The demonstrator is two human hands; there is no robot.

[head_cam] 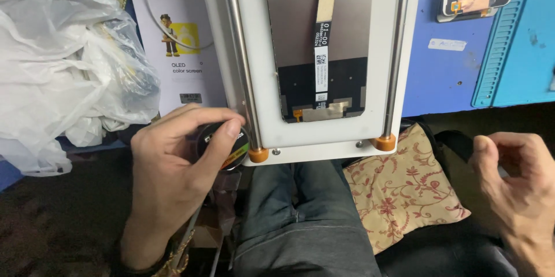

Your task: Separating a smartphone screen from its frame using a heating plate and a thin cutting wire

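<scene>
Black round knob (222, 145) gripped by left hand (173, 167), axis facing camera.

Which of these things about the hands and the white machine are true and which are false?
1. The left hand holds a round black knob. True.
2. The right hand grips the knob too. False: it hangs apart, holding nothing that shows.
3. A phone screen panel lies on the white machine. True.
4. The flowered cushion sits on the blue mat. False: it lies below the mat, beside the person's leg.
</scene>
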